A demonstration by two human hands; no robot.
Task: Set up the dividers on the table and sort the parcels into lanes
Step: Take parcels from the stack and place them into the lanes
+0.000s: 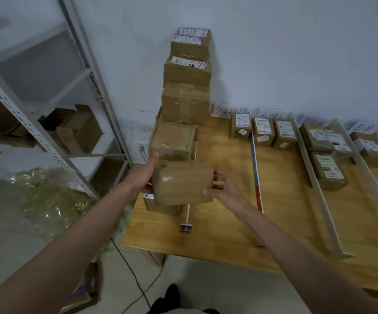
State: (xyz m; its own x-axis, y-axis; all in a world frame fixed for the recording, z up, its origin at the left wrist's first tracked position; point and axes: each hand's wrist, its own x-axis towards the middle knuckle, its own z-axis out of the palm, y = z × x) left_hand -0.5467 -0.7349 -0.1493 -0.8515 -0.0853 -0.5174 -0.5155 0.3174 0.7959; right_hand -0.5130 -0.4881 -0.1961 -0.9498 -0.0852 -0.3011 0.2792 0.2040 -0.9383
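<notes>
A brown taped parcel (181, 182) is held above the left end of the wooden table (217, 236). My left hand (144, 175) grips its left side, thumb raised. My right hand (224, 189) grips its right side with curled fingers. Behind it a tall stack of parcels (185, 103) leans against the wall, and one small parcel (161, 206) lies under the held one. White dividers (257, 177) (319, 189) (373, 177) split the table into lanes. Sorted parcels (262, 131) (328, 171) (370, 149) lie in them under handwritten labels (226, 109).
A grey metal shelf rack (47, 137) with cardboard boxes stands to the left. Crumpled clear plastic (52, 196) lies on the floor beside it. A black cable (136, 275) runs down from a wall socket past the table's corner. A short divider (187, 217) ends near the front edge.
</notes>
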